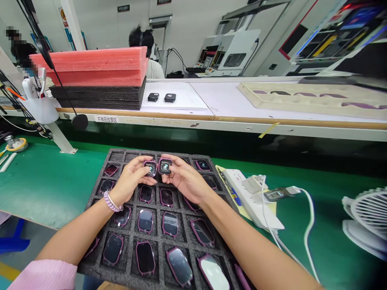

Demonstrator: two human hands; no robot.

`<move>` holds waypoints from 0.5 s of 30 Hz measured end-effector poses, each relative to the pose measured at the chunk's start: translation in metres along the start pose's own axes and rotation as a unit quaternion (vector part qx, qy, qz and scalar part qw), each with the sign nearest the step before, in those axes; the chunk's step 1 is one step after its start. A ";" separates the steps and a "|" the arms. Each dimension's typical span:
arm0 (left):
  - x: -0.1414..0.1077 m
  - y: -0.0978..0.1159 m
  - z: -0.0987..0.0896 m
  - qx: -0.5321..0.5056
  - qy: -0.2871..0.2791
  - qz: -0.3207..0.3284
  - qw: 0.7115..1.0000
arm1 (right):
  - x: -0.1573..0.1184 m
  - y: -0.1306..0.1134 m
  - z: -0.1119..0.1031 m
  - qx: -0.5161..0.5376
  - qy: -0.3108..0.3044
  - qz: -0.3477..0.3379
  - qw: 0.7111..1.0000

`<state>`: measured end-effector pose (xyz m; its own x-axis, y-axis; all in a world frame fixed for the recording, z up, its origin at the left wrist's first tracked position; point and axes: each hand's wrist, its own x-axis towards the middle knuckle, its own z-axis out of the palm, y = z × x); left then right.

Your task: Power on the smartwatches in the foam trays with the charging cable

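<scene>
My left hand (132,177) holds a purple-framed watch (150,168) with a lit screen, its thumb on the glass. Beside it, a second lit watch (165,165) is pinched in my right hand (185,177), thumb at the screen's edge. The two watches are side by side above a grey foam tray (130,241) with square compartments. Many compartments hold purple-framed watches with dark screens, such as one watch (145,257) near the front. A watch (202,164) at the tray's back right has a lit display. My forearms hide parts of the tray.
A white power strip (248,197) with cables lies right of the tray; a white fan (369,217) stands farther right. Red foam (90,66) and two black pieces sit on the raised shelf (181,117). A person (142,40) is behind it.
</scene>
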<state>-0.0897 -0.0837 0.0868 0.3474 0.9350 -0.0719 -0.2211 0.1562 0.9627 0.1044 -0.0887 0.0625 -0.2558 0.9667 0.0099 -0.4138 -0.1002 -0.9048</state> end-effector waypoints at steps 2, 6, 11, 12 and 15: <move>-0.001 0.000 0.001 0.011 0.000 0.013 1.000 | -0.002 -0.001 0.000 -0.019 -0.002 -0.015 1.000; 0.000 0.001 0.000 0.022 -0.005 0.015 1.000 | -0.003 0.001 0.002 -0.060 -0.002 -0.038 0.997; 0.001 -0.001 0.000 0.027 -0.009 0.012 1.000 | -0.002 0.004 0.001 -0.089 0.004 -0.049 0.995; 0.002 -0.001 0.000 0.029 -0.009 0.010 0.999 | -0.002 0.004 0.000 -0.093 0.006 -0.049 0.994; 0.002 -0.002 0.001 0.039 -0.009 0.009 0.999 | -0.001 0.005 0.000 -0.103 0.009 -0.050 0.993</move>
<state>-0.0877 -0.0823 0.0852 0.3611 0.9312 -0.0504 -0.1560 0.1136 0.9812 0.1029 -0.0906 0.0580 -0.2064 0.9736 0.0978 -0.2483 0.0445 -0.9677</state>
